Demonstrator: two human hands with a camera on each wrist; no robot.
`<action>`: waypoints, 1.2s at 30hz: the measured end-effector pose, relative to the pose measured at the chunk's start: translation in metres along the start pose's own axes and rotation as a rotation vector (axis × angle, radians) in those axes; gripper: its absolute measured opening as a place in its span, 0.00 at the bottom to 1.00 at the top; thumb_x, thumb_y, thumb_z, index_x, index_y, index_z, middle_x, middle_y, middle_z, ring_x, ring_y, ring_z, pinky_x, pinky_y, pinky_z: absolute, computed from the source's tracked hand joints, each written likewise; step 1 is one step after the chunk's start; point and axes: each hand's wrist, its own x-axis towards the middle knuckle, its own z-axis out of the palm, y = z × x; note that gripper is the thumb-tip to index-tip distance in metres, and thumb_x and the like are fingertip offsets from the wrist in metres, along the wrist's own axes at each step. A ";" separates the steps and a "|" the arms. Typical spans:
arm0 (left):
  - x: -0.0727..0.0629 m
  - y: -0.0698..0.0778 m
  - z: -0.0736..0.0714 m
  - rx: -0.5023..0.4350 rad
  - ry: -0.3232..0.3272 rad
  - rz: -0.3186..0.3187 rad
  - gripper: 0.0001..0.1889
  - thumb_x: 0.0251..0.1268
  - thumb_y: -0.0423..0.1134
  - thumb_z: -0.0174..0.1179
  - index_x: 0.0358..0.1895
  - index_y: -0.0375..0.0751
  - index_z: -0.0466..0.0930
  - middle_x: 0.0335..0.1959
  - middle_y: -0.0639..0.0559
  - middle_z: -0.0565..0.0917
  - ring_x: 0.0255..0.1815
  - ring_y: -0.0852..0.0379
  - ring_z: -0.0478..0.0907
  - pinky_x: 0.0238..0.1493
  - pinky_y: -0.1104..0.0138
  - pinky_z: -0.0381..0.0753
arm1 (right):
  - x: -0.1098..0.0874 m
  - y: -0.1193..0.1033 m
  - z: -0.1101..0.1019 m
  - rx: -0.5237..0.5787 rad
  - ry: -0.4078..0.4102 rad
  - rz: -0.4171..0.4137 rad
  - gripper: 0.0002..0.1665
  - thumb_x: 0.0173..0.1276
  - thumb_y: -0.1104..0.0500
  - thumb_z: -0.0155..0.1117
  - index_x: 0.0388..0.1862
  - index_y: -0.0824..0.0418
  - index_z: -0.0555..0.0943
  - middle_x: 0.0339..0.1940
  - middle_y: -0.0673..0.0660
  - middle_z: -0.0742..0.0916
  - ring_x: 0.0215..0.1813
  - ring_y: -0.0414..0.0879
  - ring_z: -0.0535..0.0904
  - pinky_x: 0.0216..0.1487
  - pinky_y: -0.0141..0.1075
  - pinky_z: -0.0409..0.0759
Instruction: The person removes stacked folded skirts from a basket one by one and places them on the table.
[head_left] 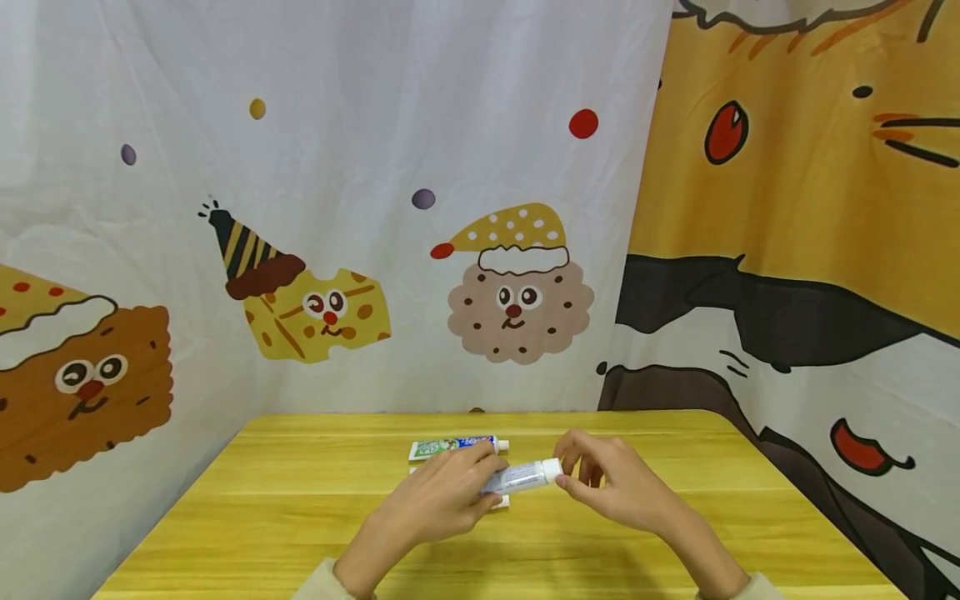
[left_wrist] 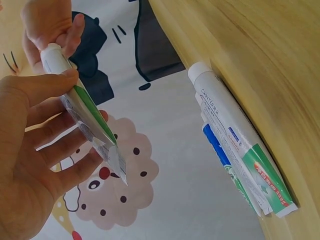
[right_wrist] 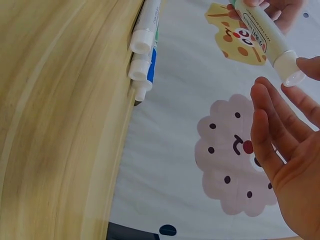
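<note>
My left hand point(head_left: 450, 492) grips a white toothpaste tube point(head_left: 521, 477) above the table, its white cap pointing to the right. The tube's flat crimped end shows in the left wrist view, with a green stripe along its body. At the other end, my right hand point(head_left: 618, 483) has its thumb and index finger at the cap point(right_wrist: 289, 70), pinching it; the other fingers are loosely bent. Beneath the left hand, three more toothpaste tubes lie side by side. The farthest is a green and blue tube point(head_left: 450, 447); a white and green tube point(left_wrist: 240, 135) lies nearest, mostly hidden in the head view.
The yellow wood-grain table point(head_left: 300, 500) carries the tubes near its far part. Behind and beside it hangs a white curtain point(head_left: 352, 125) with cartoon figures.
</note>
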 end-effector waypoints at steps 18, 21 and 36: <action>-0.001 0.000 0.000 0.007 0.005 0.003 0.19 0.70 0.47 0.69 0.59 0.46 0.83 0.54 0.55 0.83 0.43 0.63 0.80 0.45 0.72 0.83 | 0.000 0.000 0.001 0.025 -0.006 0.030 0.15 0.75 0.53 0.68 0.57 0.50 0.77 0.29 0.43 0.86 0.20 0.29 0.75 0.23 0.30 0.79; 0.000 0.000 0.000 0.011 0.009 0.002 0.19 0.69 0.47 0.69 0.59 0.46 0.83 0.54 0.55 0.84 0.44 0.63 0.80 0.45 0.71 0.83 | -0.001 0.001 0.001 0.025 -0.002 -0.008 0.12 0.73 0.55 0.69 0.52 0.49 0.78 0.30 0.42 0.86 0.21 0.29 0.76 0.23 0.29 0.79; 0.000 0.001 0.000 -0.005 0.027 0.011 0.19 0.68 0.46 0.70 0.58 0.45 0.83 0.52 0.55 0.84 0.41 0.65 0.79 0.43 0.74 0.82 | 0.001 -0.004 -0.001 0.008 -0.023 0.071 0.05 0.78 0.52 0.63 0.38 0.45 0.81 0.21 0.40 0.81 0.19 0.30 0.72 0.19 0.29 0.72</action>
